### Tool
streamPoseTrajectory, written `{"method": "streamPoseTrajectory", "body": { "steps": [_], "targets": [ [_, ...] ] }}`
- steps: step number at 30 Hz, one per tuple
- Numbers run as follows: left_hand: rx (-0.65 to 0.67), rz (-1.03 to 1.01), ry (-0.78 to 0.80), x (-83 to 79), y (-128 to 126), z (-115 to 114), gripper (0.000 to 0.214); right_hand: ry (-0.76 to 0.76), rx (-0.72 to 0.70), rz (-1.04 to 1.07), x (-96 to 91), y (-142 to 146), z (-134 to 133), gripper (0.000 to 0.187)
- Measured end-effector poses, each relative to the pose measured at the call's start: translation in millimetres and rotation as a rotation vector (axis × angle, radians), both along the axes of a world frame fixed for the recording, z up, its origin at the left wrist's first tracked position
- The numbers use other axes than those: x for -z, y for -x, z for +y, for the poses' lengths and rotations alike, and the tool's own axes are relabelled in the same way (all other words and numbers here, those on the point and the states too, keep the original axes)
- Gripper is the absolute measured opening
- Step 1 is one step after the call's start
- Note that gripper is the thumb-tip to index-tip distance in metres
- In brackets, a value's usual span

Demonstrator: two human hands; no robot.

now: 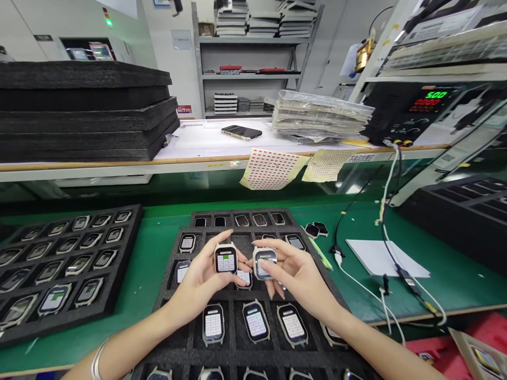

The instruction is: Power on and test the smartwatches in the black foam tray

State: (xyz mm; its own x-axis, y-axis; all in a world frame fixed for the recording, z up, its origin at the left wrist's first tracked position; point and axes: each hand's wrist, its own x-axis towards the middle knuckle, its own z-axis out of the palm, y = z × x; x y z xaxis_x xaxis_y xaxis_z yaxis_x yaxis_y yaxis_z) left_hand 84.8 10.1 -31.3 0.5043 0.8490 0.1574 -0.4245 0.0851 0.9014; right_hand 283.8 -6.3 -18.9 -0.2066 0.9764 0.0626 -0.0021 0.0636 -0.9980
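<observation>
Starting at the far left, a stack of four thick black foam slabs [79, 111] sits on the white upper shelf, and below it on the green mat lies a black foam compartment tray [127, 248] filled with small square watch bodies. I count about seventeen of them, though the outermost ones are too squeezed at the edge to be sure. Next comes the left hand [200, 282], a silver bangle [99, 359] on its wrist. Its fingers are curled and its thumb is closed around a silver-framed square watch body [226, 259], held upright with the lit green-and-white screen facing the camera. Just beside it, nearly touching, the right hand [297, 274] grips a second silver-framed watch body [264, 262] between fingertips and thumb, the thumb lying across its screen. Both hands hover over a central black foam tray [190, 327]. Three lit watch bodies [256, 320] lie in a row in front of them, and a fourth is half hidden under the right wrist. Behind that, a farther black tray [237, 212] shows a back row of five dark units. To the right, two loose dark watch bodies [316, 229] rest on the mat, near a green pen [319, 253], one white paper sheet [386, 258] and white cables [368, 287]. Two dotted sticker sheets [271, 169] hang from the shelf edge, and a black power supply [412, 108] with a green and red display stands at the far right.
</observation>
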Motion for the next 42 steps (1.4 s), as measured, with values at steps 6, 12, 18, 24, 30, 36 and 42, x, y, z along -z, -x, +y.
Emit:
{"method": "streamPoseTrajectory", "body": {
  "steps": [6, 12, 18, 24, 30, 36, 42],
  "targets": [
    [-0.113, 0.064, 0.024, 0.9, 1.2, 3.3, 0.049, 0.004, -0.185, 0.157, -1.6, -3.1, -2.3, 0.050],
    [-0.117, 0.018, 0.003, 2.5, 1.3, 4.0, 0.066, 0.017, -0.163, 0.143, -0.6, 0.6, -3.3, 0.054],
    [-0.129, 0.077, 0.019, -0.2, -1.1, 3.1, 0.068, 0.009, -0.197, 0.215, 1.5, -2.5, -1.9, 0.052],
    [-0.095, 0.063, -0.029, 1.1, 2.1, 3.2, 0.061, 0.031, -0.091, 0.119, 2.0, -1.5, -0.9, 0.036],
    [-0.145, 0.107, -0.021, 1.8, -0.3, 4.8, 0.045, 0.039, -0.148, 0.152, 3.5, -2.7, -3.3, 0.041],
    [-0.127, 0.095, -0.012, 1.8, 0.8, 4.6, 0.057, 0.044, -0.232, 0.177, 1.7, -1.6, -3.6, 0.059],
    [-0.082, 0.050, 0.023, 4.3, 0.3, 4.4, 0.073, 0.003, -0.199, 0.144, 4.2, 0.2, -1.6, 0.054]
  ]
}}
